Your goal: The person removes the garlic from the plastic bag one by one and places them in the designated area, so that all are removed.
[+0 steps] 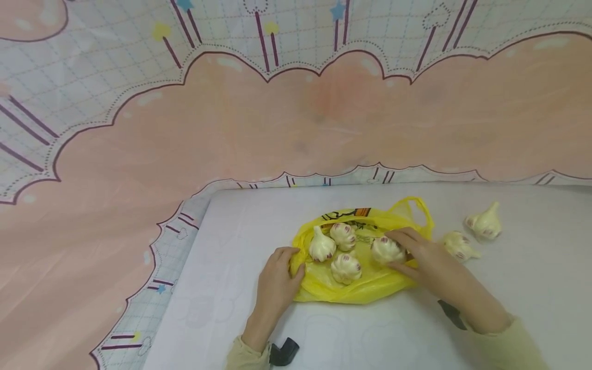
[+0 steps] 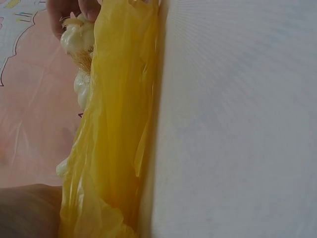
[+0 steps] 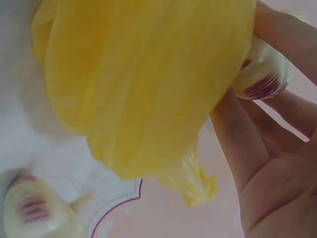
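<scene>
A yellow plastic bag (image 1: 324, 288) lies on the table with its mouth spread wide. Three white garlic bulbs with purple streaks sit in it, one of them a garlic bulb (image 1: 346, 268) near the front. At the bag's left rim, my left hand (image 1: 276, 280) holds the edge between fingers and thumb. My right hand (image 1: 432, 262) reaches over the right side and grips another garlic bulb (image 1: 386, 250) between thumb and fingers. In the right wrist view this held bulb (image 3: 265, 74) shows partly behind the yellow plastic.
To the right of the bag, two more bulbs lie on the white table (image 1: 222, 246): a nearer bulb (image 1: 459, 245) and a farther bulb (image 1: 484, 222). A bag handle loop (image 1: 422, 205) stands up at the back right. Behind the table hangs a pink patterned cloth (image 1: 287, 128).
</scene>
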`<state>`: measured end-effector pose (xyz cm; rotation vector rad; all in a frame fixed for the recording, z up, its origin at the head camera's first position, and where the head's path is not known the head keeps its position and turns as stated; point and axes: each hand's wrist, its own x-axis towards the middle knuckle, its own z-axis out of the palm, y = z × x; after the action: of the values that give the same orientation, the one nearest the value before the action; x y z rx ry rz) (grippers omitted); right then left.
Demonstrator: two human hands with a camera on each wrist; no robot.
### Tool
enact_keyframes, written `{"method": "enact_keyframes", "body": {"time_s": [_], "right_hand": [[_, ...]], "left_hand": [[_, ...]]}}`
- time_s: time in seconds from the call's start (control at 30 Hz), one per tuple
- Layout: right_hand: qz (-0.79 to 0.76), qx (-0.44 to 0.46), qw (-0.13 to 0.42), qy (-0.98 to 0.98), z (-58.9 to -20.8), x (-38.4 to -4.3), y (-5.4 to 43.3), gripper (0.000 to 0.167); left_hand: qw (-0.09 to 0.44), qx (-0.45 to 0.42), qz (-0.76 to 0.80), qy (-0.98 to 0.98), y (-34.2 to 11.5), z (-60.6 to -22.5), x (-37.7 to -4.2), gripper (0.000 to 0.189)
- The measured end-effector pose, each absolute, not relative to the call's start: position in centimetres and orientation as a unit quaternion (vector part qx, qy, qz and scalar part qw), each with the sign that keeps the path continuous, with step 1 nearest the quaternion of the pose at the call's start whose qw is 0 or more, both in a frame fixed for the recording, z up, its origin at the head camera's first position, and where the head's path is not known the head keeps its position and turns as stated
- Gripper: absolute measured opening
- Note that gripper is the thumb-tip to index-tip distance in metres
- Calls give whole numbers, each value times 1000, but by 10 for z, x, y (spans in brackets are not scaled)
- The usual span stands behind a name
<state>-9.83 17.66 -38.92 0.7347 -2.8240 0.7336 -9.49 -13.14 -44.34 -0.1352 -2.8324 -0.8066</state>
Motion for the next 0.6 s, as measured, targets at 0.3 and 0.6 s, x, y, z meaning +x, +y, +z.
{"method": "enact_keyframes", "body": {"time_s": [0.3,0.6], "right_hand": [[242,243,99,-934,-384,-98,186,51],[235,238,125,-934,-379,-98,196,55]], "left_hand": [[100,-46,-270,-957,-131,-443,-95,33],[103,-47,-273,-955,-131,-444,-95,32]]}}
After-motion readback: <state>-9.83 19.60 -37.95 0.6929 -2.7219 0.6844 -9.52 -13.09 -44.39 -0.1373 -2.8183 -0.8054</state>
